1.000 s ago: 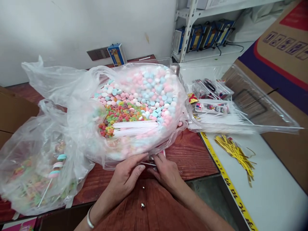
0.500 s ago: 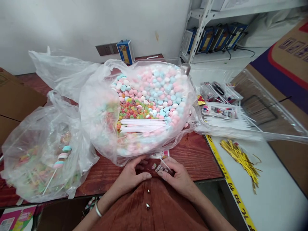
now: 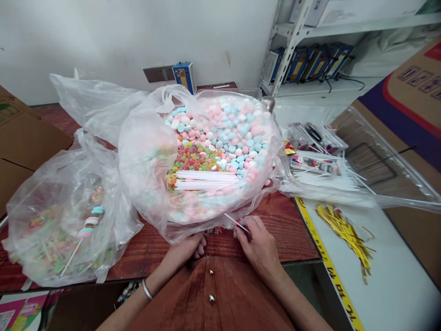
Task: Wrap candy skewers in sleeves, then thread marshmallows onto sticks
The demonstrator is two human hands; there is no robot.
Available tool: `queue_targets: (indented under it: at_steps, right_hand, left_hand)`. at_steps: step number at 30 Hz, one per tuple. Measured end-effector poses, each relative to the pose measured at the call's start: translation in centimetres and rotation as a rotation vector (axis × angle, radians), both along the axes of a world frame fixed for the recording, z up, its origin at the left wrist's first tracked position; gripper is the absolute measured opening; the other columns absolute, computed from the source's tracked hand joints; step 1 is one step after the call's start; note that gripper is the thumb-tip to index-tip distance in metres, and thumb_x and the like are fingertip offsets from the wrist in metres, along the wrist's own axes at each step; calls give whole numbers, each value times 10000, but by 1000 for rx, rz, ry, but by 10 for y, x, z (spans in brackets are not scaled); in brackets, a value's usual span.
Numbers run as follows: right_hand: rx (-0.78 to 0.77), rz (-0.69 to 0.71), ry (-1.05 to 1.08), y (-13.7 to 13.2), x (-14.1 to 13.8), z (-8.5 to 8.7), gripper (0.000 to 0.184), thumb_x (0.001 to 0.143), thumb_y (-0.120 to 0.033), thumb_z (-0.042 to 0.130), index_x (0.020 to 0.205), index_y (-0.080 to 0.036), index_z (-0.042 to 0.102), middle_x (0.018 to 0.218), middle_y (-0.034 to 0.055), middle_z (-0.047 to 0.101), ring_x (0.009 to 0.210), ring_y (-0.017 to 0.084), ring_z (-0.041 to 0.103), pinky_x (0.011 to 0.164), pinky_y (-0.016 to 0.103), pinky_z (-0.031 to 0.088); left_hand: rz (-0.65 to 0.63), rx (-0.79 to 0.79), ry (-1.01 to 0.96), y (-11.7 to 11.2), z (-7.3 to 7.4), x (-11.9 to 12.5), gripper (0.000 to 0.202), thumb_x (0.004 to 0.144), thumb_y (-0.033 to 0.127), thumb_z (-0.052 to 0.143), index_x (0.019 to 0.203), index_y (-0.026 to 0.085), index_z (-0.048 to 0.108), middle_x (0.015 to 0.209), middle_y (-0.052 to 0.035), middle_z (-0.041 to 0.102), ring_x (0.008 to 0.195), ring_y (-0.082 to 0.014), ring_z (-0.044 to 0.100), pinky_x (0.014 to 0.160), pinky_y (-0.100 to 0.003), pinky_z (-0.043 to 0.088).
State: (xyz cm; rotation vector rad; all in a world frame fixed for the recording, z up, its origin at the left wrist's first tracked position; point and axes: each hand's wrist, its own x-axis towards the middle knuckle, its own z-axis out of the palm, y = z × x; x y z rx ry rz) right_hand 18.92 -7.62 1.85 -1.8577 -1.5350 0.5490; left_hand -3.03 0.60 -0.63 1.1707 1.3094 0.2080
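Observation:
My right hand (image 3: pixel 261 246) is closed on a thin white stick (image 3: pixel 237 223), which slants up to the left past the fingertips. My left hand (image 3: pixel 189 248) lies at the near edge of the large plastic bag, its fingers curled inward; what they hold, if anything, is hidden. Between the hands, a small printed packet (image 3: pixel 217 231) shows partly on the table. In front, the large bag (image 3: pixel 143 126) lies open around pink, blue and white candies (image 3: pixel 229 133) and small coloured gummy rings (image 3: pixel 195 156). A bundle of white sticks (image 3: pixel 206 180) rests on top of them.
A second clear bag (image 3: pixel 31 184) at left bears a stick with candies on it (image 3: pixel 91 220). To the right are a clear tray (image 3: pixel 344 198) with sticks and packets, and gold twist ties (image 3: pixel 346 236). Cardboard boxes (image 3: pixel 31 122) flank the table (image 3: pixel 292 230).
My hands have moved apart, and the clear printed bag that was between them no longer shows there. The stick in my right hand now shows more fully. The view has shifted slightly.

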Motion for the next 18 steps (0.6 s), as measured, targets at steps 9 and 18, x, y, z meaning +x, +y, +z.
queue_targets:
  at_steps: [9, 18]
  right_hand:
    - [-161, 354, -574, 10, -19, -8, 400, 940, -143, 502, 1323, -215, 592, 1292, 124, 651, 973, 226, 665, 743, 286, 549]
    - [-217, 274, -519, 20, -7, -3, 408, 919, -80, 446, 1264, -202, 628, 1276, 108, 657, 981, 232, 688, 712, 285, 553]
  left_hand:
    - [171, 94, -47, 6, 7, 4, 579, 684, 769, 471, 628, 198, 552, 601, -46, 630, 501, -146, 549, 500, -268, 427]
    - [-383, 439, 75, -10, 55, -35, 358, 888, 441, 533, 664, 180, 633, 657, -14, 646, 642, -160, 573, 611, -249, 418]
